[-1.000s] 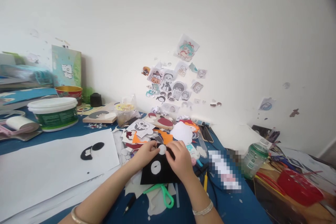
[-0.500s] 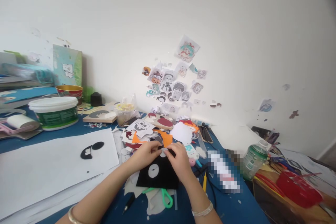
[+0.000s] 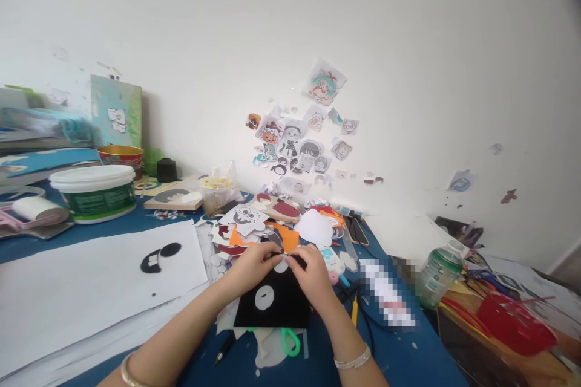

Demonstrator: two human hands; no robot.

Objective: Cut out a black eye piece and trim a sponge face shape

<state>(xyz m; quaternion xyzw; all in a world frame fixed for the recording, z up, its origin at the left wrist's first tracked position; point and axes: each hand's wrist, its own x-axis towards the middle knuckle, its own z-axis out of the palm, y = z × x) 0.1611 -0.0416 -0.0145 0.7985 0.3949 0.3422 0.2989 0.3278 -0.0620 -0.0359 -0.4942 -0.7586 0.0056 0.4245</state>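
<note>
A black sheet (image 3: 290, 307) lies in front of me with a white paper circle (image 3: 264, 297) on it, marked by a small dark slit shape. At the sheet's far edge, my left hand (image 3: 258, 267) and my right hand (image 3: 314, 272) meet, thumbs and fingers pinched on a second, smaller white paper circle (image 3: 282, 263). Whether they grip the sheet's edge too is hidden by the fingers. From under the near edge sticks a green scissors handle (image 3: 291, 342). A black pen-like tool (image 3: 224, 349) rests left of it, on the blue table.
Paper cutouts (image 3: 245, 219) pile up behind my hands. To the left lies a large white sheet (image 3: 91, 296) with black shapes, and beyond it a lidded tub (image 3: 97, 196). A yellow stick (image 3: 354, 311), cables and a green bottle (image 3: 438, 275) are at the right.
My hands keep their pinch at the small circle. The right hand's fingers have shifted slightly, and the black sheet sits a touch further left in view.
</note>
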